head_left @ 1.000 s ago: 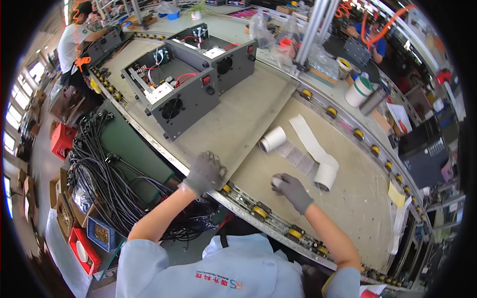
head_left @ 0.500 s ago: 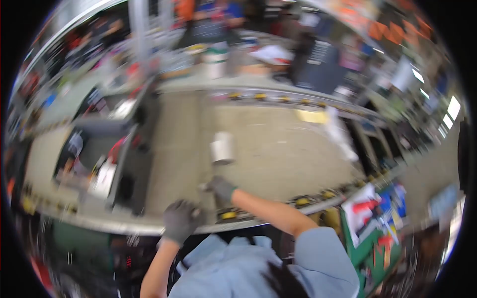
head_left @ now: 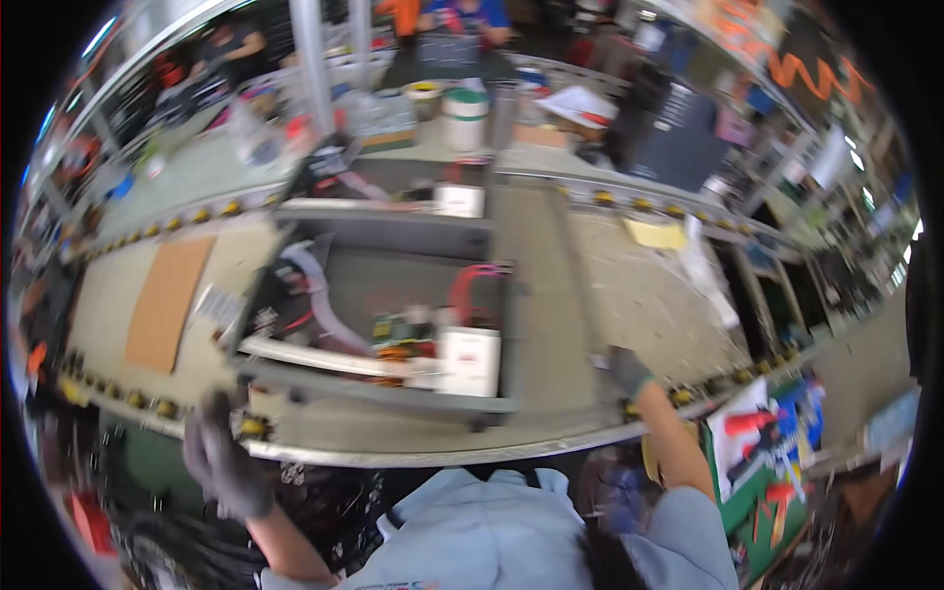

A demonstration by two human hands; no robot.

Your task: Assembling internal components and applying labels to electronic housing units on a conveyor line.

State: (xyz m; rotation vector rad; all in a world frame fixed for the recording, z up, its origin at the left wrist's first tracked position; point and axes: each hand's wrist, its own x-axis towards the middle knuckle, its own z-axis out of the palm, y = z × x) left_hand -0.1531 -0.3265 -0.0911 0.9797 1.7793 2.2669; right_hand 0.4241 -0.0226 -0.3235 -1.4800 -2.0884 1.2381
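Observation:
A large open dark case [head_left: 393, 401] with wires, small circuit boards and a white box [head_left: 467, 361] inside lies on a wide grey-beige board [head_left: 541, 295] on the conveyor. My left hand [head_left: 224, 457], in a grey glove, is off the case's near left corner, over the conveyor's front rail. Its fingers look stretched out and hold nothing visible. My right hand [head_left: 629, 374], also gloved, is at the right edge of the board with its fingers curled in. A small pale spot shows at its fingertips, too blurred to name.
A second dark case [head_left: 393, 223] stands behind the first. Left on the conveyor lies a brown cardboard sheet [head_left: 169, 305]; right, a yellow sheet [head_left: 656, 234]. Yellow rollers [head_left: 167, 407] line the rails. Tools lie on a green surface [head_left: 757, 511] at right. A co-worker [head_left: 462, 15] is across.
Both cases and the board have shifted right, my right hand moving along with the board's edge. My left hand has swung left. A white roll-like thing on the conveyor is no longer visible.

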